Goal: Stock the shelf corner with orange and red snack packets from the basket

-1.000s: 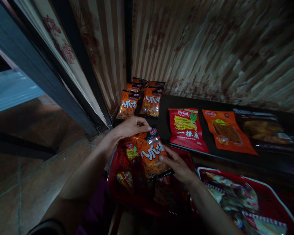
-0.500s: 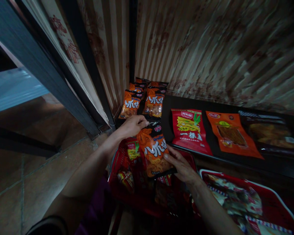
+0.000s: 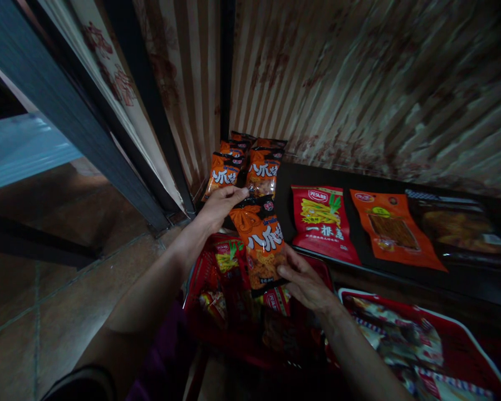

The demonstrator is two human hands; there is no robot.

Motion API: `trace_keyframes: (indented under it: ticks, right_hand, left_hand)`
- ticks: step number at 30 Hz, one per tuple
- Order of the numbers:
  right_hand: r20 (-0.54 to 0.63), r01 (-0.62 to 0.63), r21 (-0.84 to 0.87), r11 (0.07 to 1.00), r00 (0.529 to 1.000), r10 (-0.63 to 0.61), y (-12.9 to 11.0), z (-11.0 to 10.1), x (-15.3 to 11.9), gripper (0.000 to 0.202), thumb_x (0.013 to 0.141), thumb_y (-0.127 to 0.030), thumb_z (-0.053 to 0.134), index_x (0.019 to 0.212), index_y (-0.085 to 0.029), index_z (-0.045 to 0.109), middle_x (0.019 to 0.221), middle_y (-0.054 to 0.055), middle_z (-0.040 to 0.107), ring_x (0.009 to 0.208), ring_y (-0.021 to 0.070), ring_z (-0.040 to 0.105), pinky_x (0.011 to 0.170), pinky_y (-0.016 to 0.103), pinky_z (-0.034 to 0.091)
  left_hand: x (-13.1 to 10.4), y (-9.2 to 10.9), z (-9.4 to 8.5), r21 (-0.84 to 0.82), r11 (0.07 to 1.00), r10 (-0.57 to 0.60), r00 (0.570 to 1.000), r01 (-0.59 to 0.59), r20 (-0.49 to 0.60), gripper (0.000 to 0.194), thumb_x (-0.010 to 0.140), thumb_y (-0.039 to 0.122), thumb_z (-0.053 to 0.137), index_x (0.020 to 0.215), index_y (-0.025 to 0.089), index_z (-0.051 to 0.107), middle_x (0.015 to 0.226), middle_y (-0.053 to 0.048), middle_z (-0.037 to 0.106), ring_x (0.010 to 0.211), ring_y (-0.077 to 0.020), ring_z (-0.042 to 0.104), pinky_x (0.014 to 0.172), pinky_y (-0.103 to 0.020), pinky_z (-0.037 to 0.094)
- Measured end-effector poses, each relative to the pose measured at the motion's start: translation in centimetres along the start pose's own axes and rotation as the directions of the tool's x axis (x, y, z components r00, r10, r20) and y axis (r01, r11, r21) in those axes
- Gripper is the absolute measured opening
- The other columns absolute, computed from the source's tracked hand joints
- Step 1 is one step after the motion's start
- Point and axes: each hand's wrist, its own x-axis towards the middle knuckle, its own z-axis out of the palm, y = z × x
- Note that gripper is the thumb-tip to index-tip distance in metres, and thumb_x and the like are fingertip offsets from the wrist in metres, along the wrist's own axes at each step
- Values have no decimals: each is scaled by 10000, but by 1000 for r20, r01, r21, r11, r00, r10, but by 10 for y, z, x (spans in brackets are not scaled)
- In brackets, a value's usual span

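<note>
An orange-and-black snack bag (image 3: 261, 245) hangs tilted between my two hands, above a red basket and in front of the shelf edge. My left hand (image 3: 225, 206) pinches its top edge near the left corner. Lower down, my right hand (image 3: 304, 278) grips the bag's right side, thumb on the front. Just beyond, matching orange snack bags (image 3: 262, 172) stand in two rows on the dark shelf (image 3: 317, 175), in its left corner. Beneath the held bag, the red basket (image 3: 192, 320) contains several packets, among them a red one with a green-and-yellow picture (image 3: 227, 259).
Along the shelf to the right lie a red packet (image 3: 321, 223), an orange packet (image 3: 394, 228) and a dark packet (image 3: 459, 223). A white-rimmed red basket (image 3: 467, 340) with wrapped snacks stands at lower right. A dark metal post (image 3: 150, 111) rises at the left.
Both hands have raised the snack bag slightly and moved it toward the shelf. The bags and packets on the shelf stay in place.
</note>
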Motion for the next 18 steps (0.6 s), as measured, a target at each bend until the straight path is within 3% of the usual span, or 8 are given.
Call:
trace_keyframes:
  ticks: [4, 8, 12, 18]
  right_hand:
    - [-67, 36, 20, 999, 997, -34, -3, 1, 1, 454, 578, -335, 845, 996, -297, 671, 939, -11, 716, 907, 189, 664, 844, 324, 514]
    - [-120, 79, 68, 995, 990, -71, -7, 5, 3, 389, 578, -311, 845, 932, -298, 684, 762, -50, 688, 682, 134, 644, 699, 268, 539]
    - [-152, 106, 92, 990, 984, -91, -10, 9, 5, 441, 573, -295, 851, 976, -309, 672, 866, -36, 713, 730, 146, 661, 721, 283, 549]
    - [-221, 123, 173, 977, 972, -84, -5, 6, 6, 446, 570, -318, 857, 961, -309, 643, 1018, -33, 708, 812, 168, 681, 781, 374, 573]
  left_hand:
    - [-4, 2, 2, -82, 996, -40, 999, 43, 31, 270, 700, 417, 733, 773, 163, 679, 838, -46, 675, 738, -127, 597, 714, -270, 456]
    - [-15, -1, 9, -62, 995, -72, 994, 77, 87, 311, 680, 407, 755, 883, 182, 685, 957, -67, 693, 828, -163, 623, 741, -290, 476]
    - [-28, -9, 24, -66, 980, -174, 970, 187, 168, 352, 646, 363, 781, 920, 168, 679, 942, -82, 710, 814, -186, 643, 764, -326, 486]
    - [-32, -13, 38, -115, 990, -78, 997, 80, 20, 312, 661, 350, 767, 892, 166, 664, 840, -56, 713, 705, -155, 630, 694, -288, 492]
